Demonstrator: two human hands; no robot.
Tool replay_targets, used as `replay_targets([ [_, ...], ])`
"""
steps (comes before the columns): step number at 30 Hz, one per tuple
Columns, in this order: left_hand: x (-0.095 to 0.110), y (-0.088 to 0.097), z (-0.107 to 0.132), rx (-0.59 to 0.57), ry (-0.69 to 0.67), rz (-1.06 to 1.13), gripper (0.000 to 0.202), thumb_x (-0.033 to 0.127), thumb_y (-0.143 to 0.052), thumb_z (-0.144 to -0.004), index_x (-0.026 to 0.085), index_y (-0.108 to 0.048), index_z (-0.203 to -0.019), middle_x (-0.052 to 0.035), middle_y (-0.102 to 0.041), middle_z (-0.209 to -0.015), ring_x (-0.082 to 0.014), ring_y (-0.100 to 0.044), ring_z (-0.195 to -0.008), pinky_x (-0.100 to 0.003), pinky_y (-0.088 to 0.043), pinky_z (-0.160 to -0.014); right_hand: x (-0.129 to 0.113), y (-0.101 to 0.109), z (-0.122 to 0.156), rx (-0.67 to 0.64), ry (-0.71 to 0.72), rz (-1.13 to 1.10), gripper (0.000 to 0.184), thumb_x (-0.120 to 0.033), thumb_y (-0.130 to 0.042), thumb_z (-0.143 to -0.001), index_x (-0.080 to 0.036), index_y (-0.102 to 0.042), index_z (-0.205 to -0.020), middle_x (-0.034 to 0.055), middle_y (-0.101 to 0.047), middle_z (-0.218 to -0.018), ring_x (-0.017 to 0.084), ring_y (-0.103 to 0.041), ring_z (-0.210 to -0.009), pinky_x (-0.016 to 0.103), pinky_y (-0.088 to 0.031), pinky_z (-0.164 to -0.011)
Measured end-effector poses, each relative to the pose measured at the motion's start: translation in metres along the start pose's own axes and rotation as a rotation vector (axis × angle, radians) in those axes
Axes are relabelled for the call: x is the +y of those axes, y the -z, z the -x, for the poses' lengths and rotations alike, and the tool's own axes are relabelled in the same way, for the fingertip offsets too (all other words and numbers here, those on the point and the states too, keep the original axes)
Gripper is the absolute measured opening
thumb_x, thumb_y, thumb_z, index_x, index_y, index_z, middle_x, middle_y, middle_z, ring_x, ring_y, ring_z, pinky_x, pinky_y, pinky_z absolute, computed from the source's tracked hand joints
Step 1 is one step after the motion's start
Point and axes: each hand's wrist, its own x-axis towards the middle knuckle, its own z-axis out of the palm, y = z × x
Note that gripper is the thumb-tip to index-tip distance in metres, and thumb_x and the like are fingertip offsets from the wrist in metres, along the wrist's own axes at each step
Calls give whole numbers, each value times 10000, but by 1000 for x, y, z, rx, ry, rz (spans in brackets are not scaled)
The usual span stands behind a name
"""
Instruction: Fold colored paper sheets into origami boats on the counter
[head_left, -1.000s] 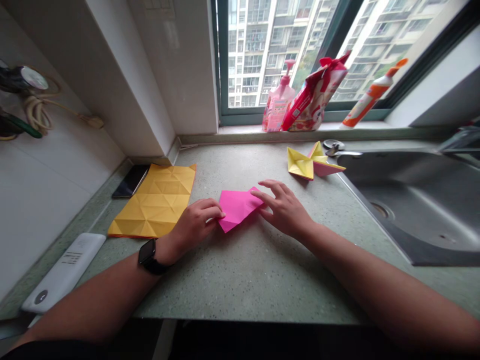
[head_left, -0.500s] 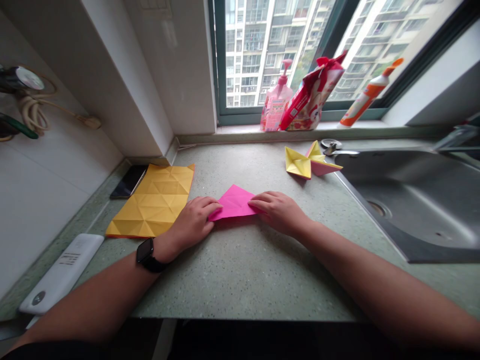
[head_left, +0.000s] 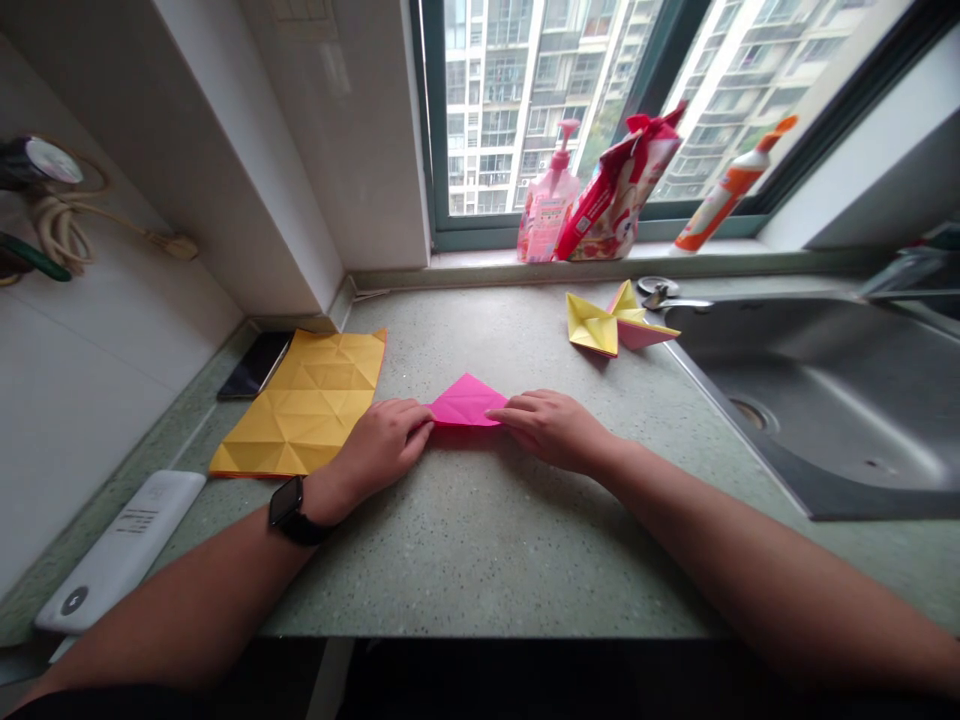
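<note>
Since a second ago, we've turned the pink paper (head_left: pixel 466 402) point-away, and our right hand (head_left: pixel 551 430), then spread, has closed on its right corner. Our left hand (head_left: pixel 382 440) pinches the left corner, fingers together. The smooth, creased triangle sits between our hands on the speckled green counter (head_left: pixel 480 540). Beside our left hand lies a crease-patterned golden sheet (head_left: pixel 300 410); beyond our right, a pointed yellow-and-pink folded shape (head_left: pixel 592 325) stands near the steel sink (head_left: pixel 795 430). Nothing blocks the paper.

A kitchen, shown by the steel sink (head_left: pixel 900 400) set into a speckled counter (head_left: pixel 480 540) below a window (head_left: pixel 555 110).
</note>
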Motion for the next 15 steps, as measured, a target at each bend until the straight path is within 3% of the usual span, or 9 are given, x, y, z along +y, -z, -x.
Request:
replay_targets([
  [5,-1,-1,0,5,46,-7,219,184,-543,-1081,176,-747,-1002,-83,-791,-991,-234,-711,-863,-373,-556,-833,0,1,0,20,-50,1,418,-108,-565,-1014,-211,-739,-1379,76,-834,-1020,197,-750,-867,331,-552,-819],
  [9,-3,-2,0,9,61,-3,217,169,-530,-1085,181,-746,-1108,-81,-806,-1062,-244,-740,-931,-371,-573,-868,-1,2,-1,11,-111,7,432,-119,-556,-1021,-208,-726,-1408,75,-840,-998,200,-757,-842,336,-544,-813],
  [15,-9,-7,-1,42,60,-20,250,193,-521,-1090,184,-719,-1242,-86,-809,-1090,-241,-760,-939,-380,-602,-891,-1,1,-2,-38,-244,17,451,-152,-575,-1026,-217,-704,-1454,115,-843,-1205,252,-803,-977,367,-589,-840],
])
